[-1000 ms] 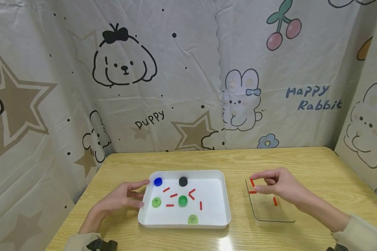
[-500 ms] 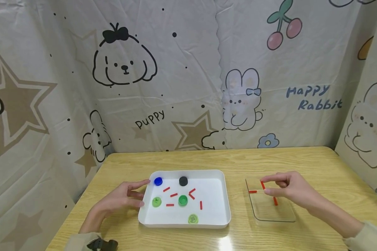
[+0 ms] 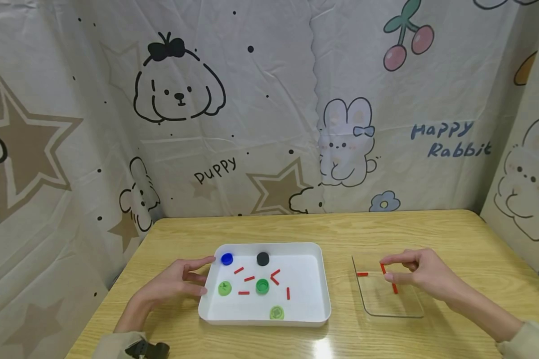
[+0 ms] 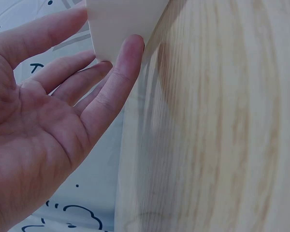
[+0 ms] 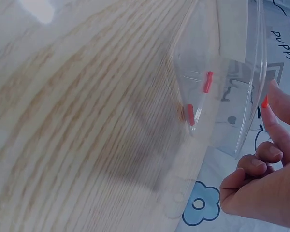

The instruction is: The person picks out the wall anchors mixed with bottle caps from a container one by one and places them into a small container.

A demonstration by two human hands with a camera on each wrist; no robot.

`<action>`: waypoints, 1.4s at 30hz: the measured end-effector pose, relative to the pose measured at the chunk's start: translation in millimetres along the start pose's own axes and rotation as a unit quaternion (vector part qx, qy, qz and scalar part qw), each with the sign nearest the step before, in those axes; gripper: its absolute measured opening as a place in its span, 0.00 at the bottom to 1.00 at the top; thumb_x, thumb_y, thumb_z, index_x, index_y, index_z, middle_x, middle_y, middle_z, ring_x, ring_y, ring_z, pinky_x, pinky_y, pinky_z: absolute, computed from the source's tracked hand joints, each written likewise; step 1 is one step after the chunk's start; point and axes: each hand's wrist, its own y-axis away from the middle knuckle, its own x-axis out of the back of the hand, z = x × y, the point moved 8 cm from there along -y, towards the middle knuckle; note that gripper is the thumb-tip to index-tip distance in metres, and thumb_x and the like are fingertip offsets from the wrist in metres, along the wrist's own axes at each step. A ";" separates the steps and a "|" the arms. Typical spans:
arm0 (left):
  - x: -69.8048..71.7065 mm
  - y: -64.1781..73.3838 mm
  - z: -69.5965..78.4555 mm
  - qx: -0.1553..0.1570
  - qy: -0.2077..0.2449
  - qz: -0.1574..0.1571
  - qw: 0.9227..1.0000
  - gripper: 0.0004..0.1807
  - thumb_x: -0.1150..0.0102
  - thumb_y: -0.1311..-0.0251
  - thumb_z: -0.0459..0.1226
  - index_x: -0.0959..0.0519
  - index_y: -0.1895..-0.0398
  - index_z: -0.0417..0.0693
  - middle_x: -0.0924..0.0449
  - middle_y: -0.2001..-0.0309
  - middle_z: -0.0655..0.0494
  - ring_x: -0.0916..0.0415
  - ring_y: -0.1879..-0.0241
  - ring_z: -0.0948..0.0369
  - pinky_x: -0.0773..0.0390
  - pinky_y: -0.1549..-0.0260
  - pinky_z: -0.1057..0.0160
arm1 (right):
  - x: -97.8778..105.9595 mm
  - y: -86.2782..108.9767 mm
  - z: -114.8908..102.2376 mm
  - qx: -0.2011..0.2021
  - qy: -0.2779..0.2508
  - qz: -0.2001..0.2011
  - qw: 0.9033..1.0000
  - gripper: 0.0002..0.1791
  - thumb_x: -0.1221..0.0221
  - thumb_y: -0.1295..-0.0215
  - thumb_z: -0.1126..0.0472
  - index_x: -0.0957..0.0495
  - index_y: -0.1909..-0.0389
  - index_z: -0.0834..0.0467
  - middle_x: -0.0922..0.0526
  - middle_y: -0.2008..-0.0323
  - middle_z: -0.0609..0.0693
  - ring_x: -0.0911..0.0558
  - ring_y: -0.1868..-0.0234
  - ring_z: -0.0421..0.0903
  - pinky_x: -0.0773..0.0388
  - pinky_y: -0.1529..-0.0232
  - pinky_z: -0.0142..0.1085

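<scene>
My left hand (image 3: 175,281) rests its extended fingers against the left wall of a white tray (image 3: 312,314); in the left wrist view the fingertips touch the tray's outer side (image 4: 118,24). Between thumb and index finger, my right hand (image 3: 424,274) pinches a small red stick (image 3: 383,269) above a clear plastic box (image 3: 393,315). Two more red sticks lie in that box, one near its left side (image 3: 362,274) and one (image 3: 395,288) just below the held one. In the right wrist view only an end of the pinched stick (image 5: 265,102) shows.
Inside the tray lie several red sticks (image 3: 244,293), a blue cap (image 3: 226,259), a black cap (image 3: 262,259), a green cap (image 3: 262,286) and two light green round pieces (image 3: 224,288). A printed curtain (image 3: 269,124) hangs behind the wooden table (image 3: 269,229).
My right hand has moved right with the pinched red stick, from the box's left side toward its middle. The left hand stays at the tray.
</scene>
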 end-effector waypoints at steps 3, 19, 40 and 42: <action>-0.2 0.6 -0.3 0.004 0.000 0.002 1.000 0.44 0.28 0.38 0.32 0.38 0.20 0.35 0.43 0.21 0.32 0.23 0.36 0.38 0.18 0.44 0.48 | -0.1 -1.3 2.8 -0.002 -0.001 -0.001 1.000 0.25 0.26 0.36 0.57 0.15 0.41 0.63 0.47 0.72 0.48 0.39 0.66 0.47 0.38 0.64 0.42; 0.2 0.1 0.3 -0.001 0.003 -0.003 1.000 0.44 0.28 0.37 0.31 0.38 0.20 0.35 0.43 0.21 0.32 0.23 0.36 0.39 0.18 0.44 0.49 | 1.1 -6.2 5.3 0.013 0.023 -0.005 1.000 0.24 0.25 0.36 0.56 0.14 0.43 0.63 0.22 0.35 0.70 0.31 0.31 0.73 0.27 0.40 0.65; 0.5 1.2 1.8 -0.002 -0.002 -0.003 1.000 0.44 0.28 0.38 0.31 0.38 0.20 0.34 0.42 0.21 0.32 0.23 0.36 0.38 0.19 0.43 0.47 | -3.9 -9.8 -28.8 0.054 0.038 0.013 0.998 0.17 0.25 0.38 0.56 0.10 0.53 0.61 0.45 0.78 0.44 0.41 0.75 0.43 0.43 0.76 0.36; 0.5 1.4 1.8 0.001 -0.003 -0.001 1.000 0.44 0.28 0.38 0.32 0.38 0.20 0.35 0.42 0.21 0.32 0.23 0.36 0.38 0.19 0.43 0.46 | -8.6 -10.0 -37.8 0.067 0.034 0.006 0.997 0.15 0.24 0.38 0.56 0.10 0.55 0.60 0.44 0.79 0.44 0.41 0.76 0.42 0.43 0.75 0.36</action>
